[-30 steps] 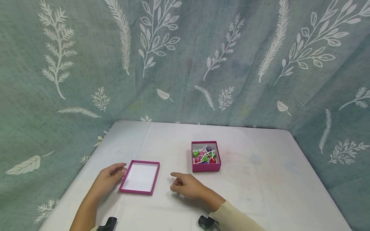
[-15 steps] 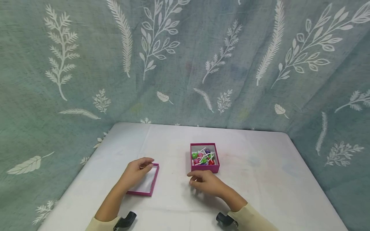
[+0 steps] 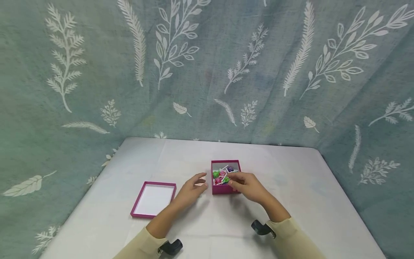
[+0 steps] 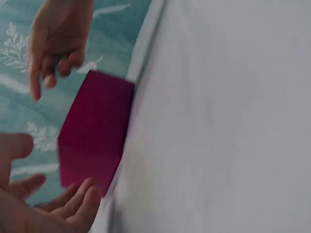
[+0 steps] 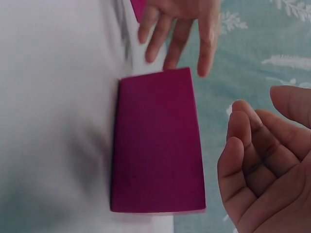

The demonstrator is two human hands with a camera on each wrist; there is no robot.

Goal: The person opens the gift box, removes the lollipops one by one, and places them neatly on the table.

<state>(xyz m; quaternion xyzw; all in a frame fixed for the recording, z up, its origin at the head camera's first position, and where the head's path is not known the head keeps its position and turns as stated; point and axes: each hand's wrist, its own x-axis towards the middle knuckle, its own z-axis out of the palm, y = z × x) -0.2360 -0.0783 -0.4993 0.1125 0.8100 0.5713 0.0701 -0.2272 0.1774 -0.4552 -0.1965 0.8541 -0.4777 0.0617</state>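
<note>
An uncovered magenta box stands on the table, holding several wrapped lollipops with white sticks. Just left of it, my left hand reaches forward with fingers spread and nothing in them. In the left wrist view its fingertips overlap the near corner of the box's wall. My right hand hovers over the front right corner, covering some lollipops. In the right wrist view that hand has loosely bent fingers, the thumb apart, with nothing between them.
A magenta-rimmed lid lies to the left with its white inside up, partly behind the left forearm. The table has a white cloth. A teal leaf-patterned curtain hangs behind it.
My left hand has moved right from the lid's left edge, across the lid, to beside the box. My right hand has moved right and forward to over the box.
</note>
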